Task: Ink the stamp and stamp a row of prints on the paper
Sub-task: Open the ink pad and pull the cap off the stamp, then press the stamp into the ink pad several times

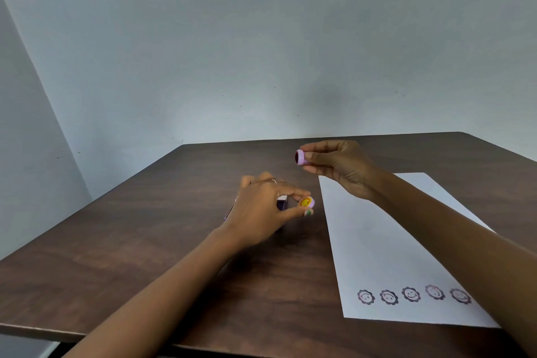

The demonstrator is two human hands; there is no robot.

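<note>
My right hand (340,166) is raised above the table and pinches a small round lilac piece with a dark inked face (300,157) turned to the left. Lower and to the left, my left hand (261,209) holds between thumb and fingertips a lilac stamp part with a yellow smiley top (306,202). A white sheet of paper (386,247) lies on the right, and a row of several flower-shaped smiley prints (411,294) runs along its near edge. My right forearm covers the paper's right side.
A dark wooden table (145,241) stands against a pale wall, its left and near edges in view. A small white and purple box (282,202) lies on the table, mostly hidden behind my left hand.
</note>
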